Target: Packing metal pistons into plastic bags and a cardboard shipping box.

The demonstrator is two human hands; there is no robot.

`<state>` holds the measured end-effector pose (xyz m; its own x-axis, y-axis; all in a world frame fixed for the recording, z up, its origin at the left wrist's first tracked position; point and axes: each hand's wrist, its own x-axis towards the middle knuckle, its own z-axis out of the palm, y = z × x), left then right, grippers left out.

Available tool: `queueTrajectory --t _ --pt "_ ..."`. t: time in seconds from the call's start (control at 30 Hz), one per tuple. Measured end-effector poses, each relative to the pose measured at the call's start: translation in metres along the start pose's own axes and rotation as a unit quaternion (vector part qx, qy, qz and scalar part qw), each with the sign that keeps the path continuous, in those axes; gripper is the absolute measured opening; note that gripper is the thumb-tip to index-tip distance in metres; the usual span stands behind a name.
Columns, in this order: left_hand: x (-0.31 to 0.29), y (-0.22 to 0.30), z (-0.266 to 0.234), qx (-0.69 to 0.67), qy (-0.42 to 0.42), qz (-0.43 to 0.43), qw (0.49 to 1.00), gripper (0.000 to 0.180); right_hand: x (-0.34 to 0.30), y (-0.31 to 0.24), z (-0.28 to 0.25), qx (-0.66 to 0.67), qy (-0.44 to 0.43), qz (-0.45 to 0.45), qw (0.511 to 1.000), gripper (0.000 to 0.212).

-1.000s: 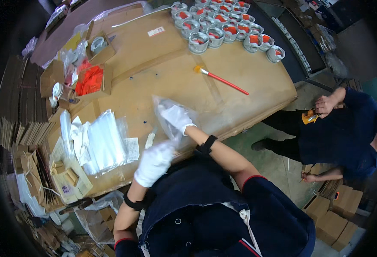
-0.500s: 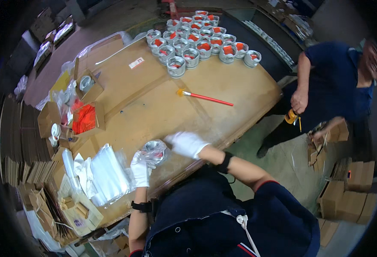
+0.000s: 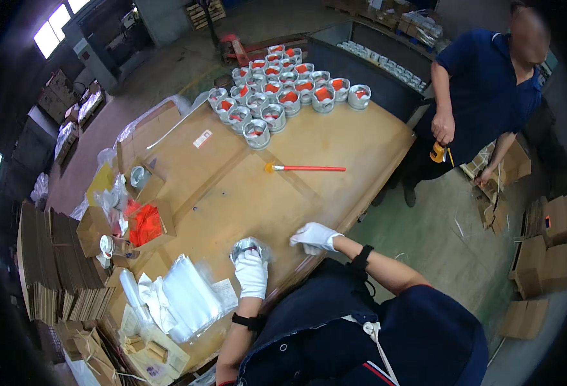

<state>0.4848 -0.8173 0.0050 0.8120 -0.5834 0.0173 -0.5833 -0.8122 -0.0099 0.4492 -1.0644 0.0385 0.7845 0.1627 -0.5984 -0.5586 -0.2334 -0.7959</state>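
Bagged cylinder under left hand

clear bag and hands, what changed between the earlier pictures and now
The right hand, earlier at the clear bag, has let go and moved right. The left hand now touches the bagged metal part. The red-handled brush and metal parts stay on the table.

Red pallet jack, brown cartons (far right), 1 co-worker
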Motion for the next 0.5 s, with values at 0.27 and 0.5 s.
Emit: queueTrajectory --t 0.27,0.5 --pt "0.011 -0.023 -0.003 -0.001 0.024 -0.007 1.0 0.046 0.008 0.079 -0.004 0.094 0.135 0.062 0.984 0.028" --pt "0.073 -0.091 -0.037 -0.252 0.241 -0.18 0.92 0.035 -0.003 0.083 -0.003 0.063 0.18 0.05 0.98 0.031"
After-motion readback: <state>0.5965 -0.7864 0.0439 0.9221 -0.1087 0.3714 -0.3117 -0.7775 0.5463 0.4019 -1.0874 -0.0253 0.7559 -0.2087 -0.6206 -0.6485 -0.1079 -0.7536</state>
